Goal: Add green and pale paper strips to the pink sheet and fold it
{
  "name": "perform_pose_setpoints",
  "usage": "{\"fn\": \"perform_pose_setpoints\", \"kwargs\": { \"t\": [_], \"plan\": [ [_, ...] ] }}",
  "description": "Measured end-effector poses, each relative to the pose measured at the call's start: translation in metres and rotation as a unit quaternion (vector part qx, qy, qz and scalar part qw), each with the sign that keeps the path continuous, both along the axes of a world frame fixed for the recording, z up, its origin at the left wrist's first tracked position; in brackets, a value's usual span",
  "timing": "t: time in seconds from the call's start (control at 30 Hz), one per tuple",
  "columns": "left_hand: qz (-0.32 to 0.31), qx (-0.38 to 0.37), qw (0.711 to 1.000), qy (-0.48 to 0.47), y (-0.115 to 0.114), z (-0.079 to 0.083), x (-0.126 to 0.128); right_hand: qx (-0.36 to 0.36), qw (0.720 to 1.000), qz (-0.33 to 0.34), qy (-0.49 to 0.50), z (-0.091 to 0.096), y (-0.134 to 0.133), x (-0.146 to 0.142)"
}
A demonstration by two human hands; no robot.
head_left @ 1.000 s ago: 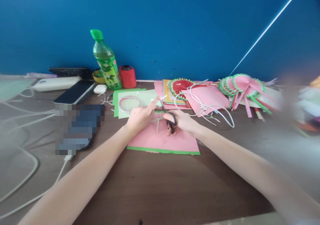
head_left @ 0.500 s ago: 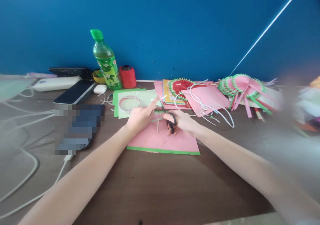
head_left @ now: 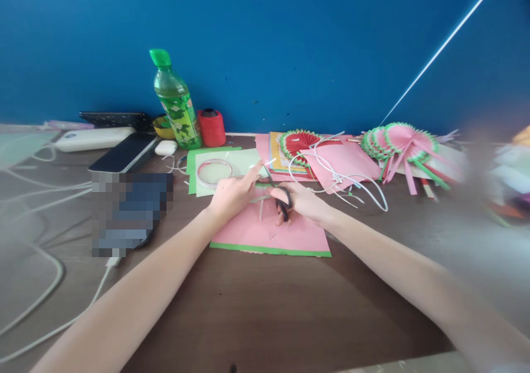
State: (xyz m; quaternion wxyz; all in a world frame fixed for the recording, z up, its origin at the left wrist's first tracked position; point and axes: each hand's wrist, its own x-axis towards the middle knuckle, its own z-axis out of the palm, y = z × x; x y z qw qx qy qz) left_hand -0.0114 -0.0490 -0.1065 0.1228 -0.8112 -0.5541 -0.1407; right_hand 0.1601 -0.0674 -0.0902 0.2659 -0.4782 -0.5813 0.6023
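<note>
My right hand (head_left: 304, 201) grips a pair of scissors (head_left: 285, 203) by its black handles, the blades pointing up and left towards my other hand. My left hand (head_left: 234, 193) is beside them, its fingers closed around a thin white strip (head_left: 270, 162) whose end sticks out near the fingertips. How far the strip runs under the fingers is hidden. Both hands are over a pink sheet of paper (head_left: 248, 229) with a green band along its near edge. A narrow pale strip (head_left: 261, 210) lies on that sheet.
Behind my hands lie pale green paper (head_left: 252, 156), pink paper (head_left: 351, 166), a red pleated rosette (head_left: 301, 143) and a white cord (head_left: 375, 188). Pink-green pleated rosettes (head_left: 409, 141) are at right. Leftward are a bottle (head_left: 178, 108), a red thread spool (head_left: 212, 129) and a blurred phone (head_left: 136, 210).
</note>
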Motion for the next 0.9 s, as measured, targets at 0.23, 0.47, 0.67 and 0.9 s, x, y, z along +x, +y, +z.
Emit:
{"fn": "perform_pose_setpoints", "kwargs": {
  "t": [0.23,0.47,0.67,0.9],
  "plan": [
    [-0.003,-0.003,1.000,-0.006,-0.0008,0.0013,0.0005,-0.001,1.000,-0.002,-0.007,0.0030,-0.0014,-0.0015],
    [-0.008,0.008,1.000,-0.015,-0.0001,0.0001,0.0002,0.000,1.000,0.001,-0.008,0.0033,-0.0019,-0.0021],
    [-0.011,0.019,1.000,-0.005,0.0011,-0.0017,-0.0004,0.000,1.000,0.003,-0.016,0.0028,-0.0014,-0.0014],
    [-0.012,0.022,1.000,-0.009,0.0014,-0.0027,-0.0008,0.002,1.000,-0.001,-0.023,0.0036,-0.0004,-0.0019]
  ]
}}
